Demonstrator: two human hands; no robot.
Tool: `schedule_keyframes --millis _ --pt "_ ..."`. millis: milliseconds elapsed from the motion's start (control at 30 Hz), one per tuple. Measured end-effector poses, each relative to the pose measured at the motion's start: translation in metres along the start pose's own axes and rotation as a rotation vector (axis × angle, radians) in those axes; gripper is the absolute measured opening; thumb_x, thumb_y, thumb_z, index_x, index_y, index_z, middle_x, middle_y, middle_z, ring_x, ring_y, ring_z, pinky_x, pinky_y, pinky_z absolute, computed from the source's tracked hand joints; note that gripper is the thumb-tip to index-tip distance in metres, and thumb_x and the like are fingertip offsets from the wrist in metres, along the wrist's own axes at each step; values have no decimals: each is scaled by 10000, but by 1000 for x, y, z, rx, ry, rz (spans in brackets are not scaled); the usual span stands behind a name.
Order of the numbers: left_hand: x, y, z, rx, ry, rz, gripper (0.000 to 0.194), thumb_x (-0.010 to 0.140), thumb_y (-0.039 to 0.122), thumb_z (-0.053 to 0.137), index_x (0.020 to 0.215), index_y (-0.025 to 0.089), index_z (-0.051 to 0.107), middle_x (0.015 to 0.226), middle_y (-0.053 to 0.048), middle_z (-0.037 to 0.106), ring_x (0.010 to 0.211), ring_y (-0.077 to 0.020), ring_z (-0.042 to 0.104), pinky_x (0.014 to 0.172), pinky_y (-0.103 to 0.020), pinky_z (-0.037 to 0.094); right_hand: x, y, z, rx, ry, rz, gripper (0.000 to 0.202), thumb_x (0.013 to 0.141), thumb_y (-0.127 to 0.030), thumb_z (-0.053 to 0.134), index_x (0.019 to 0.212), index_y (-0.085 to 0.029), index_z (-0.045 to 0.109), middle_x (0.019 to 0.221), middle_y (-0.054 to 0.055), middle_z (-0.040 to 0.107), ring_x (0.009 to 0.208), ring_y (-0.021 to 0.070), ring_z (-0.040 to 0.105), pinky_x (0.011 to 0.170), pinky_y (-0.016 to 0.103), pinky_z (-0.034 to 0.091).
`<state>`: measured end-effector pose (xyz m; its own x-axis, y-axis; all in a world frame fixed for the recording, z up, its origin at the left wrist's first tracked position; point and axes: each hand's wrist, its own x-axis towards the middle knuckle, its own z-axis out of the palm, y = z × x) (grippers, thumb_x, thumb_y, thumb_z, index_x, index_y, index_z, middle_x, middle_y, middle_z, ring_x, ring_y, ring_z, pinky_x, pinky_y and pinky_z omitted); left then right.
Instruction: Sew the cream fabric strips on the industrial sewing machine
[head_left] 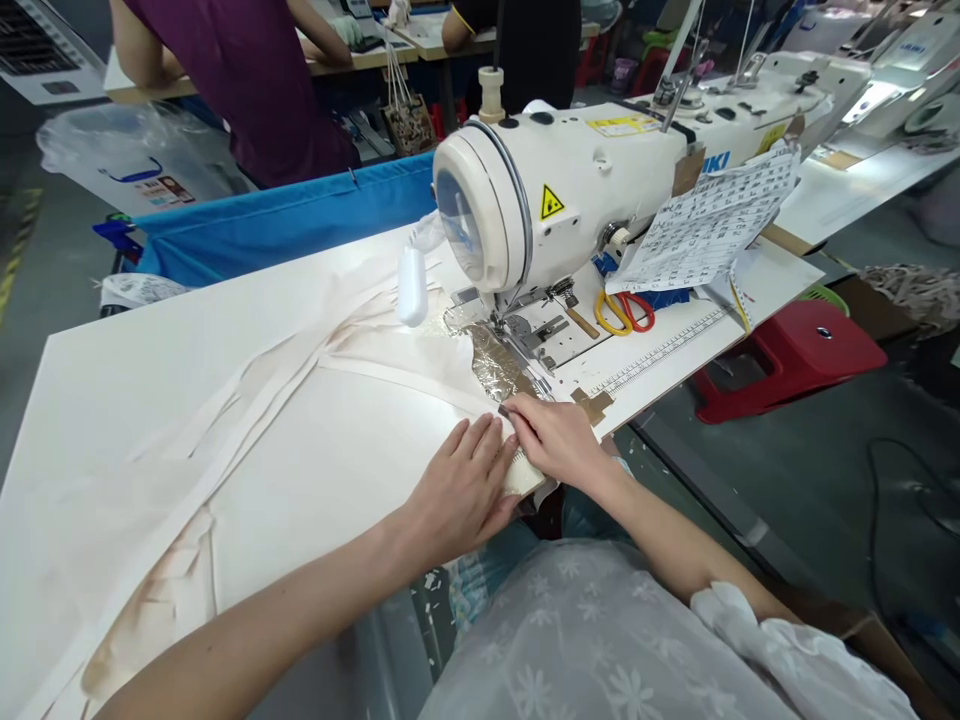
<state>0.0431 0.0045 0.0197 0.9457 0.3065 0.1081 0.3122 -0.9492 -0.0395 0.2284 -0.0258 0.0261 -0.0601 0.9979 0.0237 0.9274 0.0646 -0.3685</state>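
My left hand lies flat with its fingers spread on cream fabric at the table's front edge. Beside it, my right hand is closed round a small dark object, too small to name, its fingertips at the fabric's edge. The white sewing machine stands just beyond both hands, its needle area above shiny brown tape. Long cream strips run from the machine across the white table to the lower left.
Yellow and red scissors lie right of the needle area, near a printed sheet. A red stool stands to the right. Blue cloth hangs along the far edge. Two people sit beyond it, one in a purple top.
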Motion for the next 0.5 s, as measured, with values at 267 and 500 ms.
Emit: schedule_keyframes --millis 267,500 --pt "1 2 -2 -22 -19 -14 566 978 436 435 1313 4 580 1378 -280 536 1312 -419 481 1084 -523 359 7 -5 -8 -140 -97 -55 216 976 -214 405 1043 -205 610 902 31 738 779 173 664 601 275 284" --pt "1 3 0 -30 -14 -37 577 979 423 427 1385 25 523 1395 -267 526 1323 -420 466 1040 -506 413 -5 11 -16 -54 -41 -37 197 937 -221 437 942 -205 633 722 16 712 629 164 621 570 265 279"
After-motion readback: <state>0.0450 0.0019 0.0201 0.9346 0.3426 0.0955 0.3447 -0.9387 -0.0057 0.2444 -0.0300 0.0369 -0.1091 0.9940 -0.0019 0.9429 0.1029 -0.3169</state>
